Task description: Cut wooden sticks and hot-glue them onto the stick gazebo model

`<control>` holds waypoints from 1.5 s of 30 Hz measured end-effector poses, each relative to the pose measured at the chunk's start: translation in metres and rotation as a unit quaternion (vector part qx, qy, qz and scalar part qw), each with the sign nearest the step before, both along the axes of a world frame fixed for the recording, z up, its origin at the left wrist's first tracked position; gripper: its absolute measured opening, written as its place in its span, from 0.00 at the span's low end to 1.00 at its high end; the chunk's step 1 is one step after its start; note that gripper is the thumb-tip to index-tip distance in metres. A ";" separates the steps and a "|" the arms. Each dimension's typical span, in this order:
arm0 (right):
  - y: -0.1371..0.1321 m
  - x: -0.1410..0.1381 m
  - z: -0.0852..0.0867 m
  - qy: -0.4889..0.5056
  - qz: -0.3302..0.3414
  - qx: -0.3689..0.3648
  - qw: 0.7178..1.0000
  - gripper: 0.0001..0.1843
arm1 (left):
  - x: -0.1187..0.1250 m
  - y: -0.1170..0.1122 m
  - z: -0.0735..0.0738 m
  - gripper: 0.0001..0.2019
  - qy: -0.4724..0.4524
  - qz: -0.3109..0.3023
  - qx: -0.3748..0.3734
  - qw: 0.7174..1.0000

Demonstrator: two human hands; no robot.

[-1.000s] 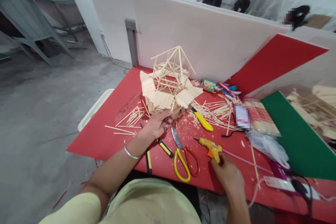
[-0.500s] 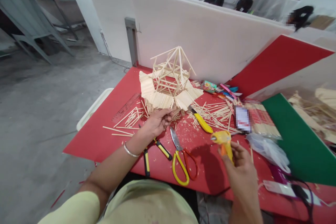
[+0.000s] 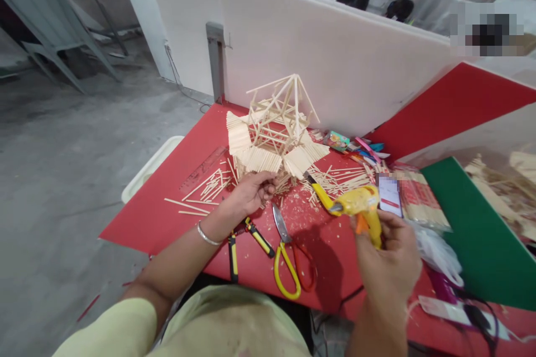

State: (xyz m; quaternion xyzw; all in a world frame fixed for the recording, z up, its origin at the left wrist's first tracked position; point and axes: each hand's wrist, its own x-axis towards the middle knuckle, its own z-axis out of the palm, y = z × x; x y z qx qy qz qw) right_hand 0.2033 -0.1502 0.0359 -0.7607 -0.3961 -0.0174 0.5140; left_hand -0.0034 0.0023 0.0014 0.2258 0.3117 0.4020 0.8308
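Observation:
A stick-built model point(image 3: 287, 122) stands on the red table, an open frame above slanted panels of thin wooden sticks. My left hand point(image 3: 253, 189) is at its near edge, fingers curled in a pinch; what lies between them is too small to make out. My right hand point(image 3: 387, 251) is shut on a yellow hot glue gun point(image 3: 358, 203), held above the table with its nozzle pointing left. Below my left hand lie pliers with black-and-yellow handles point(image 3: 259, 239) and scissors point(image 3: 287, 268) with one yellow and one red handle. A yellow-handled cutter point(image 3: 321, 194) lies partly behind the gun's nozzle.
Loose sticks point(image 3: 347, 177) are scattered right of the model, more point(image 3: 215, 187) to its left near a clear ruler point(image 3: 203, 168). A phone point(image 3: 389, 194), bundled sticks point(image 3: 425, 203) and a plastic bag point(image 3: 439, 251) sit at right. A white panel point(image 3: 335, 61) stands behind.
My right hand has raised the glue gun slightly and moved it a little away from me, toward the phone and cutter. My left hand stays at the model's near edge.

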 end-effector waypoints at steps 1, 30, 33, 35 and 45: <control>0.001 0.000 -0.001 -0.038 -0.035 0.018 0.998 0.26 | 0.000 0.001 -0.001 0.06 0.000 0.001 0.001 1.000; 0.055 -0.027 0.053 -0.304 -0.004 -0.154 0.940 0.28 | 0.000 0.002 -0.002 0.07 0.011 -0.001 0.012 1.000; 0.069 -0.029 0.061 -0.389 0.001 -0.129 0.912 0.27 | 0.000 0.002 -0.003 0.07 0.006 -0.003 0.018 1.000; 0.077 -0.031 0.064 -0.427 0.006 -0.130 0.895 0.28 | 0.000 0.002 -0.005 0.07 0.008 -0.001 0.024 1.000; 0.093 -0.038 0.065 -0.527 0.034 -0.161 0.834 0.26 | -0.007 -0.006 -0.013 0.10 0.027 -0.046 0.054 0.997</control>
